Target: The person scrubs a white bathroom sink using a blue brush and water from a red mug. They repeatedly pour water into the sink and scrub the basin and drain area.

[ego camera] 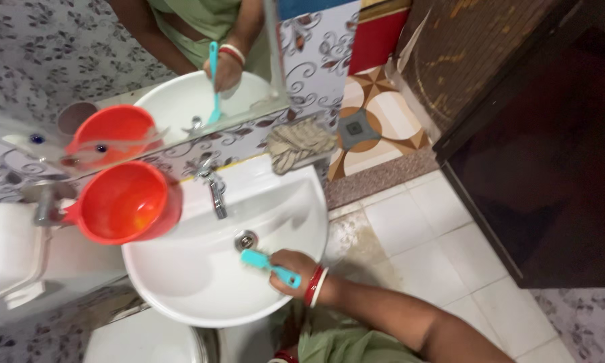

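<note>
One turquoise plastic scrub brush [270, 264] lies clamped in your right hand [295, 267], bristle head down inside the white ceramic basin [181, 282], just beside the one metal drain [246, 239]. It looks light, stiff, likely slippery when wet; the handle is the place to grip. One red plastic mug [124, 202] sits at the rim, near one chrome tap [215, 191]. Your left hand is out of view.

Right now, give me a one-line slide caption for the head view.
Right hand holds a turquoise brush inside a white washbasin near its drain, red mug beside the tap.
</note>
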